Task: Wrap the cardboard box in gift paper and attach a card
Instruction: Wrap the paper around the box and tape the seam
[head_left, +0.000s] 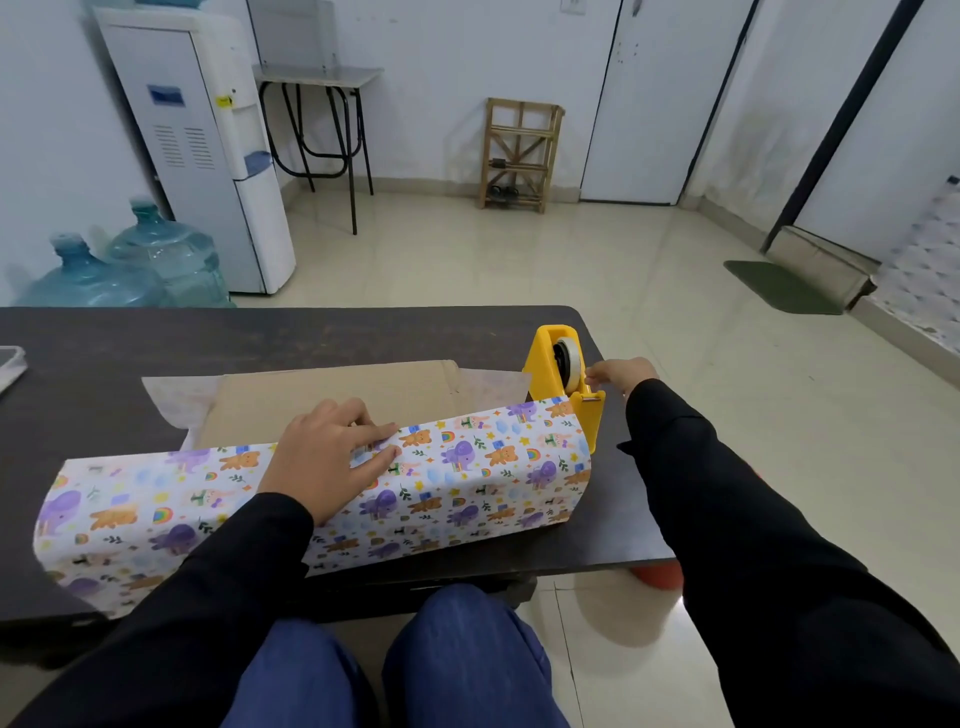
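Observation:
A flat cardboard box lies on the dark table. Gift paper printed with bears and elephants is folded up over its near side and onto its top; the paper's plain white side shows at the far edge. My left hand presses the paper's folded edge flat on the box with straight fingers. My right hand reaches to the yellow tape dispenser at the box's right end and pinches at the tape roll's edge.
A clear plastic container sits at the table's left edge. Beyond the table stand a water dispenser, two water jugs, a small metal table and a wooden rack. My knees are under the table's near edge.

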